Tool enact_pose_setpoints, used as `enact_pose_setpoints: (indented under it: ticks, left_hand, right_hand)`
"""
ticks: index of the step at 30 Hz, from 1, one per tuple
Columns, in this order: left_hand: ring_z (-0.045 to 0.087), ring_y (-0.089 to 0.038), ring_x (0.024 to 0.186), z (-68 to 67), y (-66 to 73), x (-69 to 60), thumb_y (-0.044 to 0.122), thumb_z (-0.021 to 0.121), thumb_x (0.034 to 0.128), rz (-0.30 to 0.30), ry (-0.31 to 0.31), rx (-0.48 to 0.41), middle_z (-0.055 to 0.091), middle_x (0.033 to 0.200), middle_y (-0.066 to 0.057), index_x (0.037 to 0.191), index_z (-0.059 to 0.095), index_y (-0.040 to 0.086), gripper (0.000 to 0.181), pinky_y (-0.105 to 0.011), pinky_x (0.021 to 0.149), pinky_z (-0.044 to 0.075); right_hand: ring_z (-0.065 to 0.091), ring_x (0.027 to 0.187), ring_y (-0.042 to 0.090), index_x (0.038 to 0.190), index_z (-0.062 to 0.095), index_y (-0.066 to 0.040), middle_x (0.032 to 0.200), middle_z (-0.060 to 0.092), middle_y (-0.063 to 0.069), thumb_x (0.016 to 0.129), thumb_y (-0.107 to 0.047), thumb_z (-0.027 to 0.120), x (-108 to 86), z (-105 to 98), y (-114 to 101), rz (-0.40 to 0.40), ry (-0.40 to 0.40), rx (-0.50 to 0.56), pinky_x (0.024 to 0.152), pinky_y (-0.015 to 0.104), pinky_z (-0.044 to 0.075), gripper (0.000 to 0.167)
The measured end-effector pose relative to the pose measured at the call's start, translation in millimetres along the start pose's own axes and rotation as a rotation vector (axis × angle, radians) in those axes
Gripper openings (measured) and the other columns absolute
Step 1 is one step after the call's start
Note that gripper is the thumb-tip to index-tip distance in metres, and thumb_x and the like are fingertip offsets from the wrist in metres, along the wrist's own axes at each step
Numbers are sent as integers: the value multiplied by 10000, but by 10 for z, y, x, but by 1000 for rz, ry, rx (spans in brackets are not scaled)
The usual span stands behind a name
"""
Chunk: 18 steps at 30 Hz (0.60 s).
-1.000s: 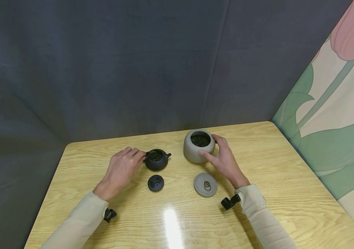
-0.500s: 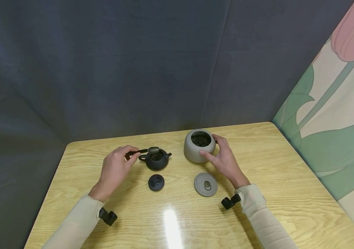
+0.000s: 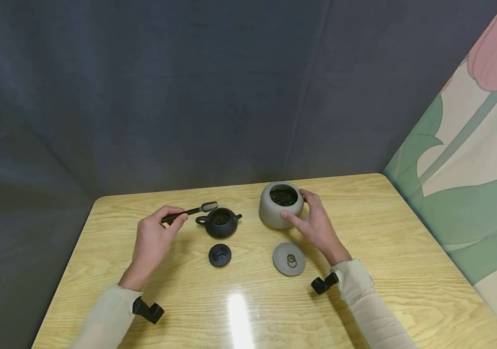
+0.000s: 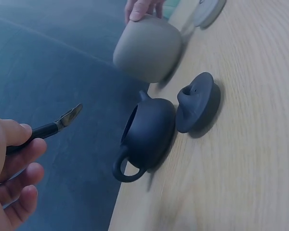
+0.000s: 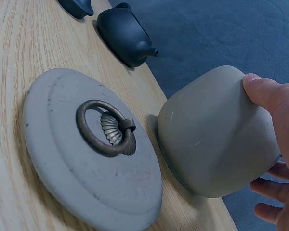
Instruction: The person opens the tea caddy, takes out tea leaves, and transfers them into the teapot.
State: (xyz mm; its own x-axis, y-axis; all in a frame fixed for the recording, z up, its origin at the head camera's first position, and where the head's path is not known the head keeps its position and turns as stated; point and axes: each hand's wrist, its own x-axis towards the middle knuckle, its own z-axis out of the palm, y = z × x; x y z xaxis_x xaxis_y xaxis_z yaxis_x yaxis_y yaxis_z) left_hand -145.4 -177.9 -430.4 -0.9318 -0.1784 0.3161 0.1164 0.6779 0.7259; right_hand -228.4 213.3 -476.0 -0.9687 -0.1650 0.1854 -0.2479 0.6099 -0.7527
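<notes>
In my left hand (image 3: pixel 154 240) a small tea scoop (image 3: pixel 189 212) is pinched by its dark handle, its metal bowl tilted up above the rim of a dark teapot (image 3: pixel 222 227). Tea leaves lie inside the lidless teapot, whose handle points towards my left hand. My right hand (image 3: pixel 318 228) grips a grey tea canister (image 5: pixel 212 134) from its right side, thumb at the front and fingers behind. The canister stands upright, uncovered, with dark tea leaves (image 3: pixel 283 197) inside.
The teapot lid (image 3: pixel 219 255) lies in front of the teapot. A round grey canister lid (image 5: pixel 86 159) with a metal ring rests in front of the canister. Behind the wooden table (image 3: pixel 248 310) hangs a dark curtain (image 3: pixel 196 97).
My left hand has drawn back left from the teapot, turning the scoop so its bowl has come up out of the pot's mouth. My right hand stays on the canister.
</notes>
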Motion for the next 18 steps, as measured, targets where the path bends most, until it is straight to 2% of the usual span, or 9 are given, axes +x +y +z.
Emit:
enact_pose_setpoints:
  ticks: [4,7,13,18]
  left_hand:
    - [620,-176,668,-25,-48,-57,288,788,991,-51,41,-26,822,996,-67,1092,812,175,154,-234,534,423]
    - [597,-165,628,-39,-90,-109,281,800,981,-88,76,-49,823,984,-79,1082,813,166,153,-227,518,419]
    - [624,-115,675,-53,-180,-229,287,792,988,-144,123,-70,824,1015,-112,1111,810,153,183,-224,522,425]
    - [628,28,741,-35,-277,-320,271,781,997,-175,147,-46,826,1032,-121,1130,805,130,195,-220,542,437]
  right_hand:
    - [452,1488,443,1632,344,-12,1603,421,251,960,-454,793,1,-4,5,-1,5,-4,1234,642,359,921]
    - [451,1486,448,1630,345,-3,1599,425,256,967,-448,785,2,-2,11,-7,9,-14,1231,652,356,911]
    - [451,1487,443,1631,348,-13,1601,423,252,972,-445,781,5,9,14,-8,9,-9,1232,647,356,900]
    - [448,1490,448,1635,344,-15,1609,416,255,969,-453,785,5,3,17,-5,9,-8,1232,646,358,911]
